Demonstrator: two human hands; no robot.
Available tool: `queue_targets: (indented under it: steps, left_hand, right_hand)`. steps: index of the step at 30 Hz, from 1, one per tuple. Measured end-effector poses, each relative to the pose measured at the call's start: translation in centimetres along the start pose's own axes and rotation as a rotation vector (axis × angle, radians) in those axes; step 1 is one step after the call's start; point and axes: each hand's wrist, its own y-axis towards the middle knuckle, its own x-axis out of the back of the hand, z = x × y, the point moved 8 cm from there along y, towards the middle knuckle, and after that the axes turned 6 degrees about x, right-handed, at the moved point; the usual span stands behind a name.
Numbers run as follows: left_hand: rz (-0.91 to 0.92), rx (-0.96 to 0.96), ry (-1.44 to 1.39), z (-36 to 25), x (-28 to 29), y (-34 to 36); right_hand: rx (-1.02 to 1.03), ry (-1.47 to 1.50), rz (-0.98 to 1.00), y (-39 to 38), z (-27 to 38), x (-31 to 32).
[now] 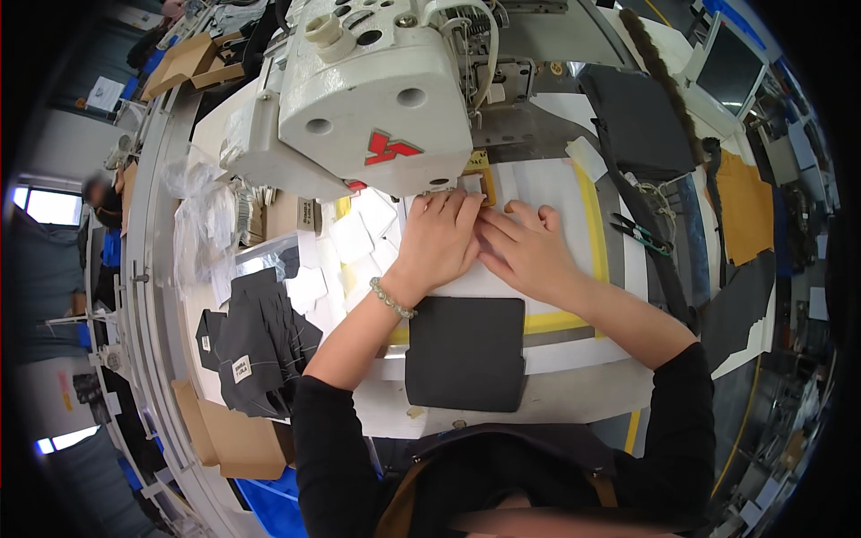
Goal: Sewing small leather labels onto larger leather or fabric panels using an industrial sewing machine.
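Person at the white industrial sewing machine head [377,99], both hands up front, right under it. Left hand [439,229]: palm down, fingers bent, fingertips at the small yellow-brown plate [488,184] by the machine's lower edge. Can't tell if it's gripping or just pressing; the contact is hidden. Right hand [531,254]: just beside the left, fingers loosely curled, thumb and forefinger close to the left hand. Can't tell whether anything's pinched there. Pale green bead bracelet [392,298] on the left wrist.

Under the hands: white sheet edged with yellow tape [567,291]. Flat dark grey rectangular fabric panel [465,354] lies nearer the person, overlapping the sheet's near tape edge and the pale counter [574,394], untouched by either hand.

To the left: white paper-like pieces [352,238], pile of dark cut fabric with small white labels [265,345], crumpled clear plastic bags [199,229]. To the right: green-handled snips [642,235], dark folded fabric stack [639,124], mustard-yellow cloth [744,208].
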Motion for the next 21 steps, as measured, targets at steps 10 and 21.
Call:
queue_targets:
  steps: [10,21]
  left_hand:
    - [0.168,0.018,-0.237,-4.1,3.2,-4.7]
    - [0.203,0.119,-0.356,-5.3,2.2,-7.3]
  right_hand:
    - [0.018,0.148,0.075,-5.6,0.7,2.9]
    - [-0.123,0.184,0.062,-10.8,3.6,4.9]
